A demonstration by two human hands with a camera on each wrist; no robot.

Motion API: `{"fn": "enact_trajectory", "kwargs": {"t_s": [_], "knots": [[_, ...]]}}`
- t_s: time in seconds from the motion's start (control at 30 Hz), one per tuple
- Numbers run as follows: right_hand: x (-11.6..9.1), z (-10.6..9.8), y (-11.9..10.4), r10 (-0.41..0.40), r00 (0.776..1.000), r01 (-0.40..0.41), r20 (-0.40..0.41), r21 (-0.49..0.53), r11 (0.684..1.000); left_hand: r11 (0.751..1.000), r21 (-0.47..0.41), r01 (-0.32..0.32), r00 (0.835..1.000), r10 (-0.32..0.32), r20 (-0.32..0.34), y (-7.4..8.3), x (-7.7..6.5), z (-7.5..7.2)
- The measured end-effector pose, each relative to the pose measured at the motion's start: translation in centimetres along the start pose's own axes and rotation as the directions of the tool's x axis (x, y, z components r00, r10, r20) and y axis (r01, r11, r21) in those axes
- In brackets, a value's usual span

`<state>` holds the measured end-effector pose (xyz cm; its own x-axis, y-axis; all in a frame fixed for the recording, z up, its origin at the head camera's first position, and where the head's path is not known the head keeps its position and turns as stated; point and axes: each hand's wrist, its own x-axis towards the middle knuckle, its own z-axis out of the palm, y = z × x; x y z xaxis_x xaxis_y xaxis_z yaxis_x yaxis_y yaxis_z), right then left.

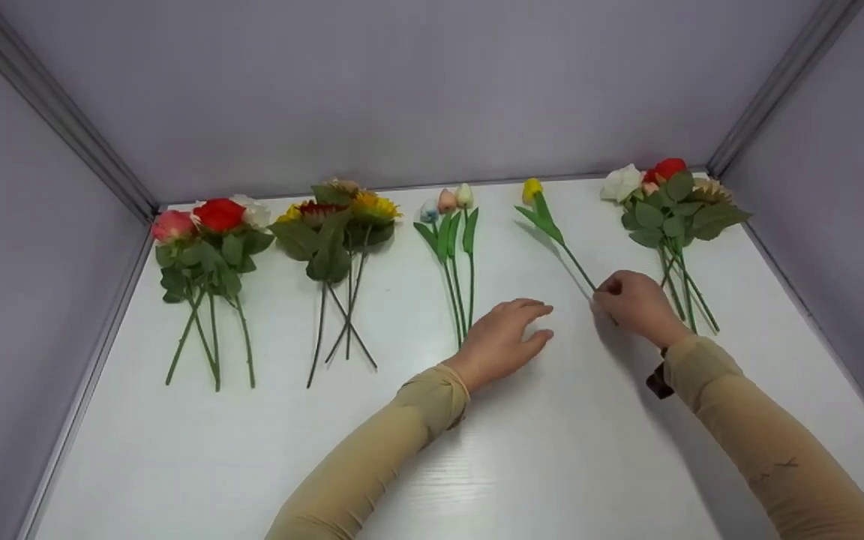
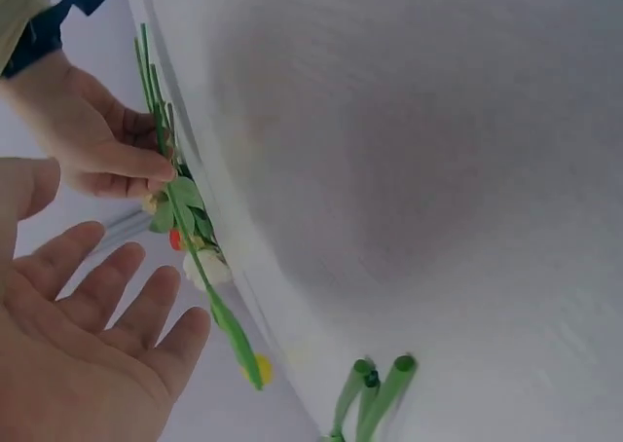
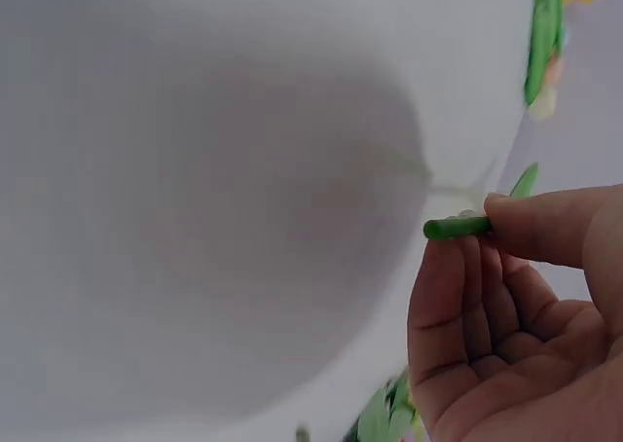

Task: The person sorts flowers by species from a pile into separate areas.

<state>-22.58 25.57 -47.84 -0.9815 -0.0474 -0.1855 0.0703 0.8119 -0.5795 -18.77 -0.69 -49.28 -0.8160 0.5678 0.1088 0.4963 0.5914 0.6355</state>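
Between thumb and fingers, my right hand pinches the lower stem of a yellow tulip. Its stem slants up and to the left, with green leaves below the bloom. The cut end of the green stem pokes out past the thumb in the right wrist view. My left hand hovers over the table with fingers spread and holds nothing; the left wrist view shows its palm. Beside it lie three tulips, blue, peach and cream, their lower stem ends partly hidden behind that hand.
On the white table lie a rose bunch at far left, a sunflower bunch next to it, and a mixed bunch at right, just beyond my right hand. Grey panels wall the back and sides.
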Motion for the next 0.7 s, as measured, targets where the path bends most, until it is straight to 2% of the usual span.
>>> {"fn": "enact_trajectory", "kwargs": {"t_s": [0.03, 0.07, 0.13, 0.2, 0.27, 0.37, 0.43, 0.53, 0.7], "knots": [[-0.4, 0.5, -0.4, -0.001, 1.000, 0.001, 0.009, 0.034, 0.999, 0.994, -0.095, 0.055, 0.998, -0.058, -0.021, -0.4, 0.0, -0.3], [-0.7, 1.1, -0.8, -0.003, 1.000, 0.002, 0.018, 0.068, 0.998, 0.975, -0.193, 0.106, 0.993, -0.115, -0.039, -0.8, 0.1, -0.6], [-1.4, 2.4, -1.6, -0.007, 1.000, 0.003, 0.027, 0.136, 0.991, 0.910, -0.372, 0.185, 0.972, -0.224, -0.066, -1.7, 0.1, -1.2], [-2.2, 3.8, -2.6, -0.011, 0.999, 0.003, 0.038, 0.203, 0.979, 0.822, -0.522, 0.229, 0.946, -0.313, -0.078, -2.5, 0.2, -1.8], [-3.0, 5.3, -3.6, -0.015, 0.999, 0.002, 0.047, 0.270, 0.963, 0.723, -0.648, 0.240, 0.923, -0.377, -0.079, -3.4, 0.3, -2.4], [-4.2, 7.4, -5.1, -0.030, 0.997, 0.005, 0.067, 0.348, 0.937, 0.582, -0.779, 0.231, 0.891, -0.449, -0.071, -4.4, 0.2, -3.1], [-5.0, 8.6, -5.9, -0.045, 0.995, 0.009, 0.086, 0.383, 0.924, 0.512, -0.831, 0.216, 0.873, -0.483, -0.071, -5.0, 0.0, -3.4], [-6.0, 10.1, -6.8, -0.081, 0.991, 0.032, 0.103, 0.412, 0.911, 0.456, -0.868, 0.196, 0.851, -0.519, -0.081, -5.7, -0.6, -3.7], [-6.7, 11.5, -7.8, -0.150, 0.984, 0.098, 0.096, 0.410, 0.907, 0.412, -0.893, 0.180, 0.839, -0.538, -0.079, -6.4, -1.4, -3.9]]}}
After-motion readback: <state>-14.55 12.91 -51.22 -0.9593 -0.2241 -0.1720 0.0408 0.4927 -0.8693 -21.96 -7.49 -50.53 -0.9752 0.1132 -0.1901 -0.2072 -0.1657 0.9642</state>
